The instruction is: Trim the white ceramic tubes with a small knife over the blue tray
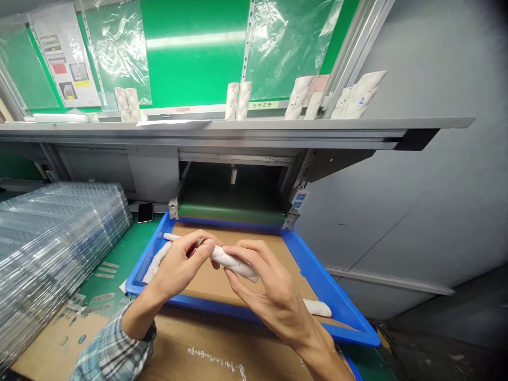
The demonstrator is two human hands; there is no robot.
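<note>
Head view: a white patterned tube (pixel 235 263) is above the blue tray (pixel 332 295).
Left hand (pixel 184 262): nearly closed, pinches the tube's left end.
Right hand (pixel 273 283): clasps it between thumb and fingers.

White elongated piece (pixel 235 264) — aslant over blue tray (pixel 333 292)

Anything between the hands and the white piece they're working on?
Nothing visible: the left hand and right hand are both on the white piece, above the blue tray. A pink-and-dark item shows in the left hand, too hidden to identify.
</note>
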